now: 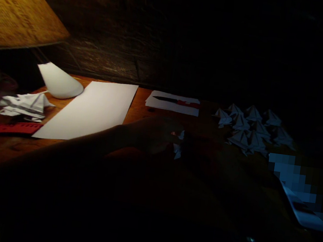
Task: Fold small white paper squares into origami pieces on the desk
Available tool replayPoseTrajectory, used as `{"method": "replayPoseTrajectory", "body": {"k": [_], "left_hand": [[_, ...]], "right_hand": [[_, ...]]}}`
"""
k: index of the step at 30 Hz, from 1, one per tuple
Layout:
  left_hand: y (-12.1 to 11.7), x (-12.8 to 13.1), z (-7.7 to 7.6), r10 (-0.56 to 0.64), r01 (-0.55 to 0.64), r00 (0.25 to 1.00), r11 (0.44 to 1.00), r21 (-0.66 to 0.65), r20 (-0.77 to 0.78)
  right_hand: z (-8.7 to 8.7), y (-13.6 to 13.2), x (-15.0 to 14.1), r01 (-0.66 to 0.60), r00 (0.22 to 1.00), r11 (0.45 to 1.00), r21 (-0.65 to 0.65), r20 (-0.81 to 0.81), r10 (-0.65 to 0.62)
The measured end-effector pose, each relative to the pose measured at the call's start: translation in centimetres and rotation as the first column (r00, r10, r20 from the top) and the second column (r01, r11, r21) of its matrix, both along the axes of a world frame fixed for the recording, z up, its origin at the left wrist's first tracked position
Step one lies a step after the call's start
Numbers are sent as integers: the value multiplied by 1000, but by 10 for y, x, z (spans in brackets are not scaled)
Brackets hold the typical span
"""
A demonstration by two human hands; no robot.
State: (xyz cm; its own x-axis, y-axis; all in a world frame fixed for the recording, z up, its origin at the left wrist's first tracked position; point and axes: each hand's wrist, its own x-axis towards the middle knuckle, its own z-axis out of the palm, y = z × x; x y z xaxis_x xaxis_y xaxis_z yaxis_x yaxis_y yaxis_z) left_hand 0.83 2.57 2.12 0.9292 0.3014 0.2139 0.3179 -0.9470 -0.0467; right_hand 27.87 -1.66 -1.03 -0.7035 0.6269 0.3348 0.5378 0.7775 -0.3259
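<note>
The scene is very dark. My left arm reaches in from the lower left, and my left hand (152, 135) rests on the wooden table (139, 106) with its fingers closed on a small folded piece of white paper (178, 146). My right hand (205, 152) is only a dark shape just to the right of that paper, apparently touching it. Its fingers cannot be made out.
A blank white sheet (91, 108) lies left of centre. Behind it are a white paper cone (59, 81), folded papers (25, 105) and a red ruler (17, 128). A red-handled knife (176, 101) lies on a paper stack. Several folded paper figures (249, 128) cluster at right. A lampshade (12, 6) hangs upper left.
</note>
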Motion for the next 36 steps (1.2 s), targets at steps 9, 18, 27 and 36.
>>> {"method": "replayPoseTrajectory", "body": {"k": [9, 18, 27, 36], "left_hand": [[-1, 5, -3, -23, 29, 998, 994, -101, 61], [-3, 6, -1, 61, -62, 998, 995, -73, -21], [-4, 8, -2, 52, -51, 999, 998, 40, -5], [-5, 10, -1, 82, -80, 995, 996, 50, -49]], "right_hand": [[10, -11, -7, 87, 995, 995, -40, 55, -85], [19, -19, -9, 293, 928, 952, 85, 212, -305], [21, -19, -8, 231, 948, 956, 180, 181, -262], [21, -20, -9, 254, 934, 950, 181, 210, -290]]}}
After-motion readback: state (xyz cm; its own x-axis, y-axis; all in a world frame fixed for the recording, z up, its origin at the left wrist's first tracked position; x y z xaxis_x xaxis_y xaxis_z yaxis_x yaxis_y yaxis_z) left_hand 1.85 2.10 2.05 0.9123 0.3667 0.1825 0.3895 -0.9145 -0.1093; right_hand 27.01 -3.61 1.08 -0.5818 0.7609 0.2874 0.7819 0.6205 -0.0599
